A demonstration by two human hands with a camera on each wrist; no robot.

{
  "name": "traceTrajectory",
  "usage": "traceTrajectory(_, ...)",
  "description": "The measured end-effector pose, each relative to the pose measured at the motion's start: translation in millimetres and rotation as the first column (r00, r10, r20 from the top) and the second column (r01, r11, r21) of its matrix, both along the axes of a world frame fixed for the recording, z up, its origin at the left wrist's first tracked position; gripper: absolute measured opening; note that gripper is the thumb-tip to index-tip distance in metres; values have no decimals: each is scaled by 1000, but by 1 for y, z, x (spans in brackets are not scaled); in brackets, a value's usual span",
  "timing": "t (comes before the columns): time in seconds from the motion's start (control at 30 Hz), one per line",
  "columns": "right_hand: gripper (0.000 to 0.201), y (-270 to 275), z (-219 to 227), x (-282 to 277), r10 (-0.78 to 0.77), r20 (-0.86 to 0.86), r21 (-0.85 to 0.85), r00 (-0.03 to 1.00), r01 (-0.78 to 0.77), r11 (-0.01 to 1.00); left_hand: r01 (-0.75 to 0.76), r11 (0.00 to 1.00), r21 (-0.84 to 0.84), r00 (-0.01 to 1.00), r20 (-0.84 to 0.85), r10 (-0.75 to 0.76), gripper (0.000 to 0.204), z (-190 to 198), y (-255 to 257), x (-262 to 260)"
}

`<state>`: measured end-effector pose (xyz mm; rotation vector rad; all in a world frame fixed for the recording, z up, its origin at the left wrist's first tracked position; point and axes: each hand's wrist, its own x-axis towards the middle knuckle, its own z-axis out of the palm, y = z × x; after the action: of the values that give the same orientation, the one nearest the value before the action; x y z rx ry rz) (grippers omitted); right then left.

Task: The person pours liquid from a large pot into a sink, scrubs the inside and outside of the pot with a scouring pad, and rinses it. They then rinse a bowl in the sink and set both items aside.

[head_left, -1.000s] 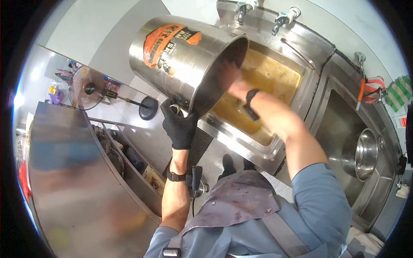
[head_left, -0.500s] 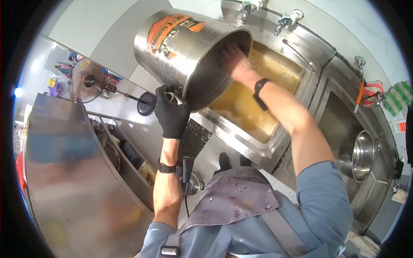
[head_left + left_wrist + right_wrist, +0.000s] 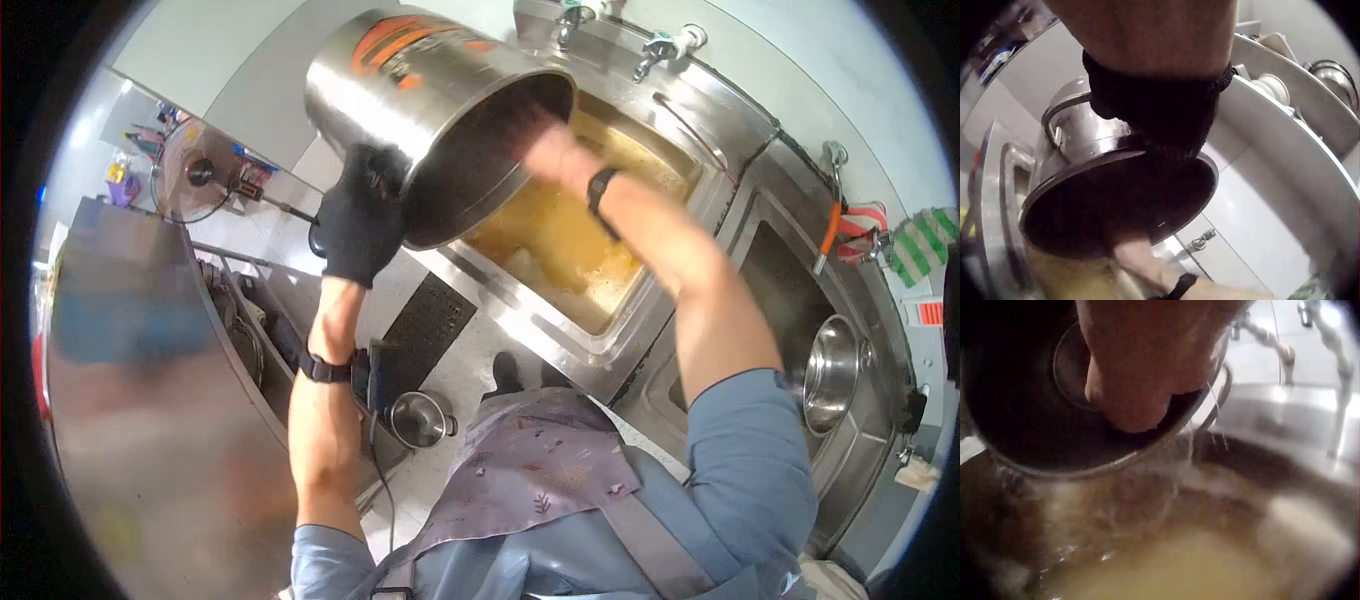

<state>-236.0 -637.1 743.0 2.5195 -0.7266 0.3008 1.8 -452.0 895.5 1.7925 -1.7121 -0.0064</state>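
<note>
Fingers of my black-gloved left hand (image 3: 365, 215) are curled on the big steel pot (image 3: 370, 105) near its rim, at 10 o'clock in the head view. The pot lies tipped between 11 and 12 o'clock, its mouth facing about 4 o'clock over the sink (image 3: 505, 305), where cloudy yellow liquid (image 3: 600, 292) lies. Bare, my right hand (image 3: 552, 152) reaches into that mouth from 1 o'clock — it blurs, and I cannot tell how far its fingers are open or whether they hold anything. Two taps (image 3: 572, 22) (image 3: 655, 52) stand past the sink toward 1 o'clock. A steel bowl (image 3: 828, 375) sits between 3 and 4 o'clock, a small pot (image 3: 418, 420) on the floor at 7 — and a fan (image 3: 200, 172) at 10.
</note>
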Motion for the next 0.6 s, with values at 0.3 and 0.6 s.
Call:
traceTrajectory(0.3,46,-4,-31,45,-236,240,237,942,179,955,195,971,-138,981,9,-196,17,40,-27,0)
traceTrajectory(0.6,41,61,-29,109,-236,329,651,914,-39,758,105,993,44,989,99,-109,31,36,-12,9)
